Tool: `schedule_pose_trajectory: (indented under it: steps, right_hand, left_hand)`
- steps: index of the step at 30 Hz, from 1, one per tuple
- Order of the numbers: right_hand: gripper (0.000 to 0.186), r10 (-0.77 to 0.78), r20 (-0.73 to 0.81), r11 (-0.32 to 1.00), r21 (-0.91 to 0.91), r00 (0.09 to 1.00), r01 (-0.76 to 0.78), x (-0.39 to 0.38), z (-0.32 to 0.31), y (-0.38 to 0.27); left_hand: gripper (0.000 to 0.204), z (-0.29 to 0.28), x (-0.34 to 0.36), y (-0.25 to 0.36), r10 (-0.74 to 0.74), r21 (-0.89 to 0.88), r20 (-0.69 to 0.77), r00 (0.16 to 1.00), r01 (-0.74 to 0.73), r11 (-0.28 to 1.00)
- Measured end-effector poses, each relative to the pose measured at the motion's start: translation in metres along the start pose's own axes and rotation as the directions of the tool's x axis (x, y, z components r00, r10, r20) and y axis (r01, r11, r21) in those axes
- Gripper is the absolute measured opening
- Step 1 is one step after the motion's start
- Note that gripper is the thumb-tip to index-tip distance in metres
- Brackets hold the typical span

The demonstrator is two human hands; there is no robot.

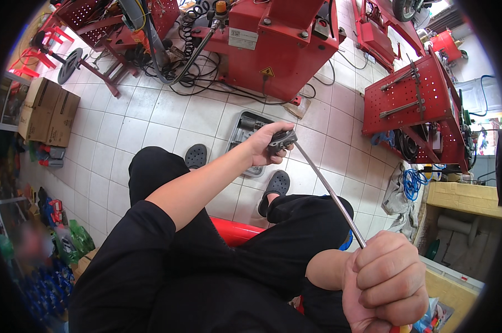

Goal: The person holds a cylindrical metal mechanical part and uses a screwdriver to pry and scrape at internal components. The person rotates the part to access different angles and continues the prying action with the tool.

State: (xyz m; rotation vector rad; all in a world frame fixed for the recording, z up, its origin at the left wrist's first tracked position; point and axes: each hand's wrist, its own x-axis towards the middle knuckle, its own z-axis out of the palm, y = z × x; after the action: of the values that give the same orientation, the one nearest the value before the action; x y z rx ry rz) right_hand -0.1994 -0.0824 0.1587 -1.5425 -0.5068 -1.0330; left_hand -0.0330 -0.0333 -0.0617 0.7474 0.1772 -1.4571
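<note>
My left hand [269, 145] grips a small dark metal part [283, 142] with an uneven shape, held above the grey tray. My right hand [385, 280], closed in a fist at the lower right, holds a long screwdriver [329, 187]. Its thin steel shaft slants up and left, and its tip meets the metal part at my left fingers. Just a little red and yellow of the handle shows under the fist. Below my left hand, the shallow grey tray [232, 145] rests on the tiles with a dark cylindrical part [251, 123] inside; my hand hides some of it.
Ahead stands a red machine [273, 61], with black cables [206, 83] on the floor beside it. A red perforated tool cart [395, 100] is at the right. Cardboard boxes [48, 114] stand at the left. My clog-shod feet flank the tray, and a red seat [234, 231] is under me.
</note>
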Motion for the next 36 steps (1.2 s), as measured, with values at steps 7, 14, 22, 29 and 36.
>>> schedule_pose_trajectory:
  steps: [7, 14, 22, 29, 36]
  right_hand:
    - [0.027, -0.009, 0.001, 0.999, 0.032, 1.000, 0.009, -0.001, 0.001, 0.002]
    - [0.027, 0.060, 0.239, 0.990, 0.109, 0.969, -0.089, 0.009, -0.005, 0.009]
    - [0.014, 0.099, 0.082, 0.992, 0.063, 0.992, -0.105, -0.001, 0.006, 0.069]
    - [0.010, 0.270, 0.077, 0.955, 0.103, 0.960, -0.277, 0.017, 0.016, 0.091]
    - [0.008, 0.267, -0.078, 0.964, 0.021, 0.960, -0.267, 0.018, 0.022, 0.095]
  left_hand:
    - [0.030, -0.003, 0.002, -0.001, -0.003, 0.005, 0.014, 1.000, 0.003, 1.000]
    - [0.030, -0.012, 0.009, -0.003, -0.015, -0.073, 0.012, 1.000, 0.016, 0.997]
    - [0.030, -0.063, 0.039, -0.008, -0.026, -0.145, -0.025, 0.999, 0.022, 0.989]
    - [0.034, -0.087, 0.052, -0.016, -0.113, -0.183, 0.071, 0.991, 0.124, 0.975]
    - [0.037, -0.082, 0.044, -0.016, -0.081, -0.137, 0.018, 0.997, 0.082, 0.987]
